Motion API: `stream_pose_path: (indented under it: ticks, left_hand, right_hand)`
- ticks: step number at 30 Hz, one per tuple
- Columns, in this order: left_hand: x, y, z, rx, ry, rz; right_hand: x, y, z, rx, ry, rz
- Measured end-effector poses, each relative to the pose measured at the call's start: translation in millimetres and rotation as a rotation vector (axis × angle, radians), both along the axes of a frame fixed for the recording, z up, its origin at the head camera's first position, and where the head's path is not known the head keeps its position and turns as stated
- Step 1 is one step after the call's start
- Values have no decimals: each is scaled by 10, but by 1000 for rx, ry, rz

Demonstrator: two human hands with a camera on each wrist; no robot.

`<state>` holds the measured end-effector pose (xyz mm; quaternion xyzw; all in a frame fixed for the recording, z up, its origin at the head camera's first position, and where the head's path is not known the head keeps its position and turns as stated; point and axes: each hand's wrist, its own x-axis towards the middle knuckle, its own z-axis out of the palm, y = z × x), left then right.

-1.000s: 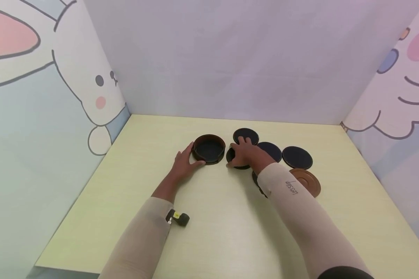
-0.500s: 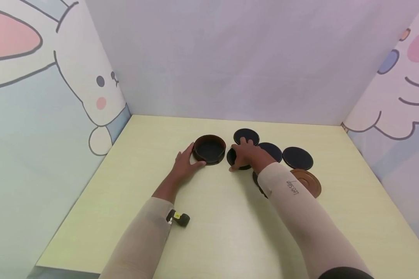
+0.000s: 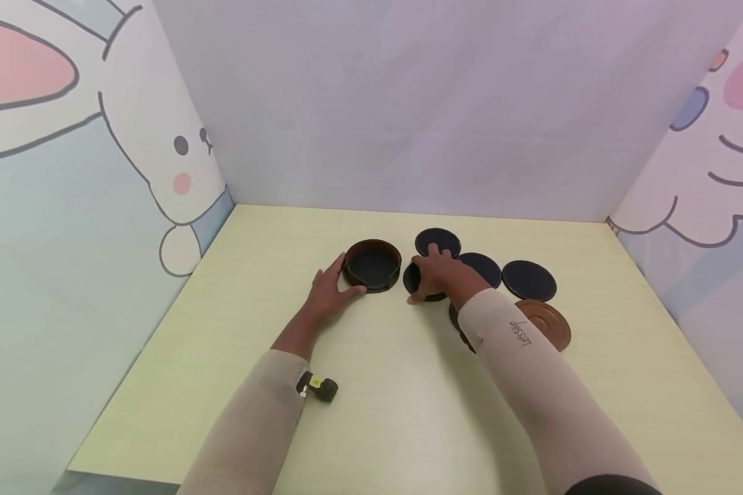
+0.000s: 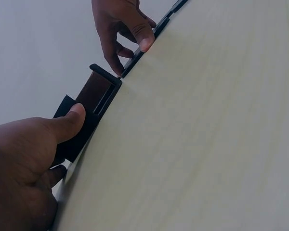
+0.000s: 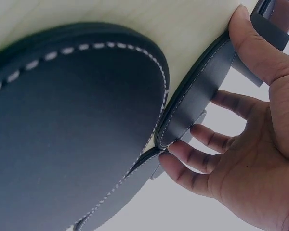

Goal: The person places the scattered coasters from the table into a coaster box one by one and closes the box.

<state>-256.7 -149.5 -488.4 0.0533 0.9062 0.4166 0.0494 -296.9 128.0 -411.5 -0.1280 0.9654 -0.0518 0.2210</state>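
Observation:
In the head view my left hand (image 3: 329,297) grips a round, dark-walled coaster holder (image 3: 347,273) from its left side. The left wrist view has the thumb (image 4: 76,118) on the holder's wall beside a cut-out. My right hand (image 3: 436,271) arches over a round black coaster (image 3: 412,278) just right of the holder. In the right wrist view the thumb (image 5: 243,29) touches one edge of this stitched coaster (image 5: 197,89), with fingers (image 5: 185,154) along the opposite edge. The coaster appears to lie flat on the table. The holder's far side is hidden from the left wrist camera.
More black coasters lie right and behind: one at the back (image 3: 438,242), one beside the hand (image 3: 483,267), another farther right (image 3: 529,280). A brown round disc (image 3: 547,323) and another dark coaster are partly under the right sleeve. Walls surround the pale table (image 3: 378,399).
My right thumb has shifted slightly rightward along the near edge of the coaster. The left hand and the holder have stayed in place.

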Motion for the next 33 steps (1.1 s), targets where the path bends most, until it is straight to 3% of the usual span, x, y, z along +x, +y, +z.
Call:
stream_pose_path:
  ticks: [12,24,33]
  left_hand:
    - [3,2,-10,-7,18,-11]
    - [19,-17,-1,-21,17,-12]
    - [4,-16,-4,-13,30,-21]
  right_hand:
    - [33,24,13,-26,-6,1]
    - [85,-16,-20,-16,41,57]
    - [129,-66,28,-16,57,17]
